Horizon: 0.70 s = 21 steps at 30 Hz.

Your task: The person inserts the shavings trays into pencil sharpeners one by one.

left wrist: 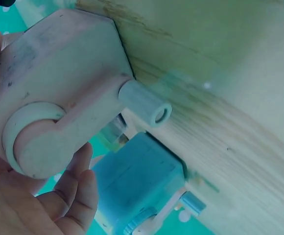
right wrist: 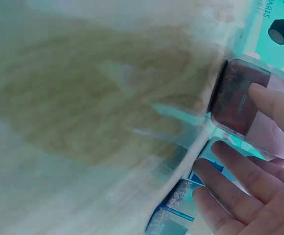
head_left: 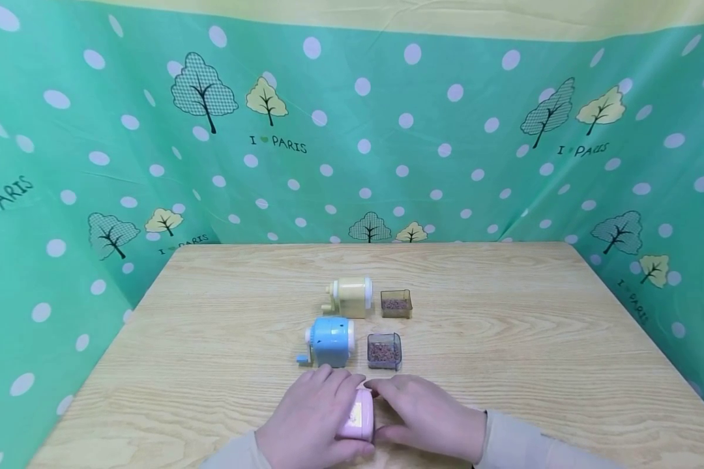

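Observation:
A pink crank pencil sharpener (head_left: 360, 420) stands at the near edge of the table, its crank (left wrist: 83, 117) facing the left wrist camera. My left hand (head_left: 313, 417) grips its body, fingers over the top and thumb at the near side. On the other side my right hand (head_left: 425, 417) has its thumb and fingers spread around the end face. In the right wrist view the thumb (right wrist: 269, 103) overlaps the dark see-through shavings drawer (right wrist: 237, 105), which sits in the sharpener. The other fingers reach out, relaxed and holding nothing.
Beyond the hands stands a blue sharpener (head_left: 331, 342), its removed drawer (head_left: 384, 339) with shavings to its right. Farther back are a yellow sharpener (head_left: 352, 298) and its own drawer (head_left: 396, 313) of shavings. A green dotted curtain (head_left: 340, 150) hangs behind the wooden table (head_left: 504, 326).

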Motion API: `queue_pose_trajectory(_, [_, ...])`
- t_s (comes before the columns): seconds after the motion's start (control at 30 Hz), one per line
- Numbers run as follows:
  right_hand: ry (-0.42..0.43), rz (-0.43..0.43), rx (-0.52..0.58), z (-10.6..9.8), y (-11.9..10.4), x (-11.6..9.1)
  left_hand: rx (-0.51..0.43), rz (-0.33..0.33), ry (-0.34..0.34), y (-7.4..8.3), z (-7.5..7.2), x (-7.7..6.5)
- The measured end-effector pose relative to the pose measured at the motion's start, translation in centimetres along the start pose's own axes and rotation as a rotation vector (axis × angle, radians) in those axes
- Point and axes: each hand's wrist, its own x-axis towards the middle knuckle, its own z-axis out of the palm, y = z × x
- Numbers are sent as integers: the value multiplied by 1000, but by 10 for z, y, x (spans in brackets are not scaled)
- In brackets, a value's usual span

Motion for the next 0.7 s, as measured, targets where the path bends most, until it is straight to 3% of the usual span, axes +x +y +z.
queue_pose_trajectory(0.4, [18, 43, -11, -12, 3, 8, 10, 11, 29, -2, -8, 6])
queue_pose_trajectory(0.7, [40, 143, -1, -26, 9, 16, 7, -78, -39, -12, -16, 13])
